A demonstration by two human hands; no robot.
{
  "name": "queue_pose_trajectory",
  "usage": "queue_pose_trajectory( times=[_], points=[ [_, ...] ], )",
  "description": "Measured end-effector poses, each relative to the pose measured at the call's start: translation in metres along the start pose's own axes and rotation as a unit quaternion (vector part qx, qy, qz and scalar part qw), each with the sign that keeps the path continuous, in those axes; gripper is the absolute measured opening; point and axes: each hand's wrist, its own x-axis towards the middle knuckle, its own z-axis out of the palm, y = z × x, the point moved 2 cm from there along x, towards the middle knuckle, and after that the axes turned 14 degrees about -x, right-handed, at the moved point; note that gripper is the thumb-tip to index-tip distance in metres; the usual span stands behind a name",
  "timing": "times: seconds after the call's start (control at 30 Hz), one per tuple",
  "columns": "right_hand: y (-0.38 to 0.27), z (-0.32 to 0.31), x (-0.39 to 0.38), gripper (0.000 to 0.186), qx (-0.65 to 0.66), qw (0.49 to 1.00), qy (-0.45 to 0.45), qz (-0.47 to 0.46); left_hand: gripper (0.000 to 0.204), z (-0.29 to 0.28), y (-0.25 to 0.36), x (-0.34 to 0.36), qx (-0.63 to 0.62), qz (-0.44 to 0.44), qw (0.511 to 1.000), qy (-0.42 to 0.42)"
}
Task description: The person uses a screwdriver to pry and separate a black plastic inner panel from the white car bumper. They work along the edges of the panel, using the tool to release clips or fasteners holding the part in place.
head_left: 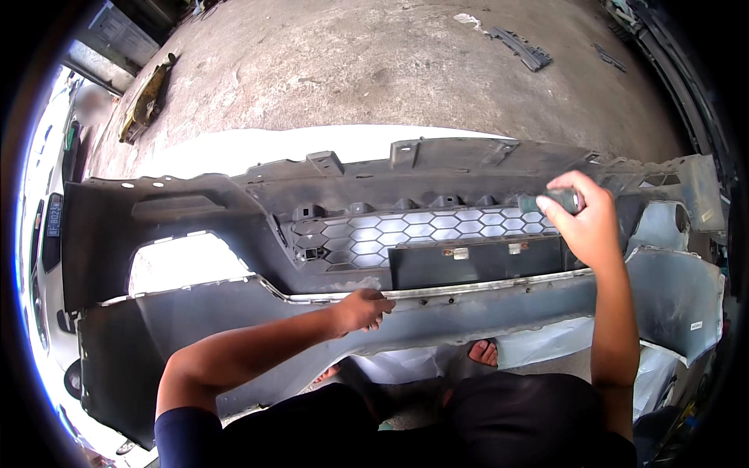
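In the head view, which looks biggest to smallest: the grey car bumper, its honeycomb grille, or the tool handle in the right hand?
1. Grey car bumper, spanning nearly the whole picture.
2. Honeycomb grille.
3. Tool handle, mostly hidden inside the right hand, so only its visible part is judged.

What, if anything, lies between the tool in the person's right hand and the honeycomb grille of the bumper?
Nothing visible does. The right hand holds a dark-handled tool directly over the right end of the honeycomb grille. The tool's tip is hidden. The left hand rests lower down on the bumper edge, clear of it.
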Motion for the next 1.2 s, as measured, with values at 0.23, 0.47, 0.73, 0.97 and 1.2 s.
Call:
queue_pose_trajectory(
  times=[0.23, 0.47, 0.73, 0.97, 1.2],
  points=[
    [0.011, 0.061, 0.019, 0.012, 0.290, 0.947, 0.074, -0.115, 0.035, 0.038, -0.009, 0.010, 0.004, -0.023, 0.999, -0.048],
    [0.001, 0.051, 0.045, 0.020, 0.547, 0.818, 0.166, -0.055, 0.037, 0.047, 0.007, 0.023, 0.008, -0.020, 0.998, -0.064],
    [-0.036, -0.010, 0.019, 0.023, 0.542, 0.824, 0.085, -0.146, 0.039, -0.015, -0.016, 0.001, -0.036, 0.069, 0.997, 0.030],
    [0.014, 0.044, -0.029, 0.011, 0.467, 0.882, 0.061, 0.028, 0.038, -0.172, 0.018, -0.113, 0.320, 0.277, 0.818, 0.390],
    [0.015, 0.063, -0.020, 0.016, 0.492, 0.869, -0.031, 0.032, 0.042, -0.215, -0.011, -0.161, 0.436, 0.268, 0.711, 0.482]
  ],
)
